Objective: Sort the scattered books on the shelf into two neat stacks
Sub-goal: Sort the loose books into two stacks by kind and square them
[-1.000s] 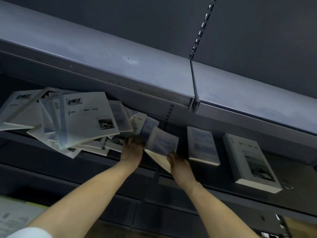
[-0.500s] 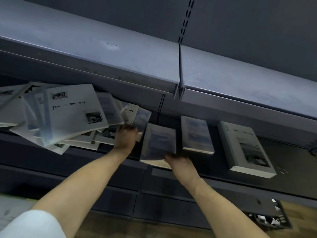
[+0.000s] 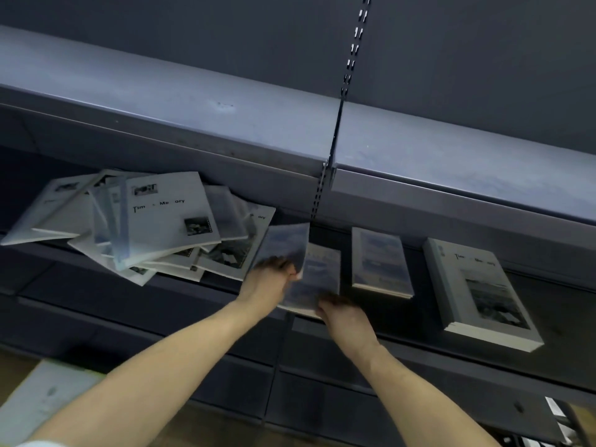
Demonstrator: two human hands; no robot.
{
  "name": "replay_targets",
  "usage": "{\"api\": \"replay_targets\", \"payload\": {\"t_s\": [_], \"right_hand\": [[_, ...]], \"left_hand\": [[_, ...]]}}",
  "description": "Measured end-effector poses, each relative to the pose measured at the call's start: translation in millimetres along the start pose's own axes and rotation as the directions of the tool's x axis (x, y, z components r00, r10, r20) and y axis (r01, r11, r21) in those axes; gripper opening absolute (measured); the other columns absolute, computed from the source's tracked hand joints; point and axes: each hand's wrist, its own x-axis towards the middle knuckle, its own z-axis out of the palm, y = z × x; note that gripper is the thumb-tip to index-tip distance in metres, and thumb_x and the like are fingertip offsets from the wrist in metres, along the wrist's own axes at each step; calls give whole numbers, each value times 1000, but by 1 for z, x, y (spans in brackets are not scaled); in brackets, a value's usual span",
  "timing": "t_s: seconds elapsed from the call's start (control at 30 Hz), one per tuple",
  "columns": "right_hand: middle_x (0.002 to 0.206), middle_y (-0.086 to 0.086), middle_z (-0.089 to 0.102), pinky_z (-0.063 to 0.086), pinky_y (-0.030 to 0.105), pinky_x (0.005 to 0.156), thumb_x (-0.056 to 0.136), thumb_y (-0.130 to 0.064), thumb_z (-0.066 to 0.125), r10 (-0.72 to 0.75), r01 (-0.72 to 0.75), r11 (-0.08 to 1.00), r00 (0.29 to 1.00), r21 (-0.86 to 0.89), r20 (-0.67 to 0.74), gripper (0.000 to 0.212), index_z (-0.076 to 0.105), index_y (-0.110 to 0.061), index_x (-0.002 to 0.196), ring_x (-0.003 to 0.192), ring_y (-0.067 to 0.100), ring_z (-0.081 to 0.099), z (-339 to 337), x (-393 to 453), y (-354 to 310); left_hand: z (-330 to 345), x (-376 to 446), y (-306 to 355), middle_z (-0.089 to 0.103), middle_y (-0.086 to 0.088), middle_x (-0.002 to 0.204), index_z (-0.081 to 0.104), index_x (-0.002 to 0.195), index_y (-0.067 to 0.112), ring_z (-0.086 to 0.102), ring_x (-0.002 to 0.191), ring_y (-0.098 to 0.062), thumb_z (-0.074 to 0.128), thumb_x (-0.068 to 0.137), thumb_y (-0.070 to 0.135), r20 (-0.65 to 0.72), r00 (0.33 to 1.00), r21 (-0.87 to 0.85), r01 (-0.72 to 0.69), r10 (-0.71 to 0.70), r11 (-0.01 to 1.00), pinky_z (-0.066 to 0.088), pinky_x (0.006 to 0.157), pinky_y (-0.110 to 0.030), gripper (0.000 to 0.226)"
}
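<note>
Sorting is only partly done, as I judge it. On the shelf (image 3: pixel 548 317) two stacks already stand at the right: a blue stack (image 3: pixel 380 262) of small books, and to its right a white stack (image 3: pixel 480 288) of larger books, each with its edges fairly even. At the left a heap (image 3: pixel 145 224) of books lies scattered, with covers turned at many angles and some corners hanging over the near edge of the shelf. This heap holds most of the books, so most of the work is left.

Between the heap and the blue stack both hands are busy with small blue books. The left hand (image 3: pixel 267 279) holds a tilted book (image 3: pixel 285 243) at its near edge. The right hand (image 3: pixel 342 312) touches the near edge of a second book (image 3: pixel 317 275), which lies just left of the blue stack; the blur hides whether its fingers clamp it or only press it. The two books overlap, and the hands are near each other but not touching.

Both blue books probably belong on the blue stack.
</note>
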Motion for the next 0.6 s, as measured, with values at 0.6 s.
{"api": "replay_targets", "payload": {"t_s": [0.6], "right_hand": [[95,3,65,55,37,69,63,-59,78,71,-67,985,997,-157,23,59,62,-19,103,83,24,63,0,-21,2]], "left_hand": [[27,-37,-25,12,-5,162,13,155,17,10,149,-25,64,85,51,283,956,43,68,-77,997,19,118,-35,93]]}}
